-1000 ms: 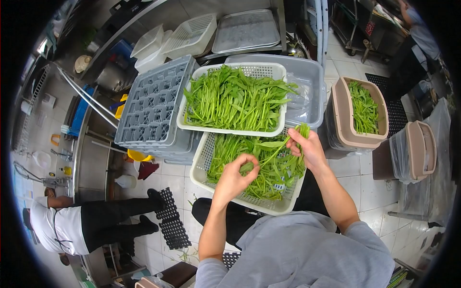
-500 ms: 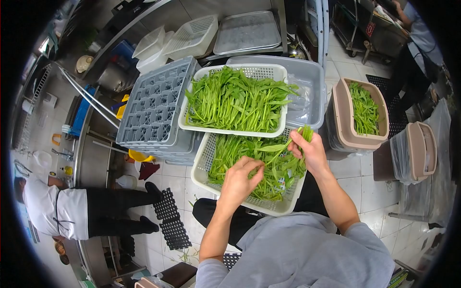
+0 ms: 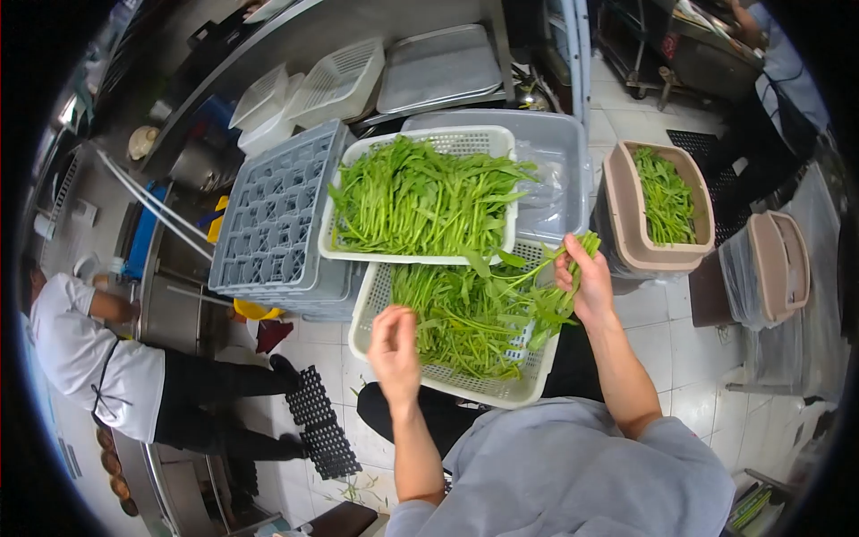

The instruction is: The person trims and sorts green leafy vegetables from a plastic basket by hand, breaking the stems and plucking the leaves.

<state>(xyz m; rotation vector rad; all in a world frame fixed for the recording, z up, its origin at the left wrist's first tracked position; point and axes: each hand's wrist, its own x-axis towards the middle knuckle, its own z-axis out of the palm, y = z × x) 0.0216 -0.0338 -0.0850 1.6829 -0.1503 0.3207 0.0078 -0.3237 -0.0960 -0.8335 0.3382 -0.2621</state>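
Observation:
My right hand point(image 3: 586, 285) is closed around a bunch of water spinach point(image 3: 552, 307), its leafy ends hanging over the right side of the lower white basket point(image 3: 361, 327). Loose water spinach point(image 3: 447, 313) fills much of that basket, which rests near my lap. At the basket's left rim, my left hand point(image 3: 395, 351) is raised with curled fingers; whatever they may pinch is hidden. Just beyond sits an upper white basket point(image 3: 329, 234), heaped with water spinach stems point(image 3: 425, 201) lying mostly side by side.
Grey glass racks point(image 3: 277, 210) are stacked on the left. Behind the upper basket is a grey tub point(image 3: 573, 192). A beige bin point(image 3: 617, 201) on the right holds more greens, beside another lined bin point(image 3: 778, 268). One person point(image 3: 98, 358) works at the left counter, another point(image 3: 783, 89) at far right.
My left hand has drawn away from the stems toward the basket's left rim. My right hand keeps its bunch and has shifted slightly right. The person on the left has extended an arm over the counter.

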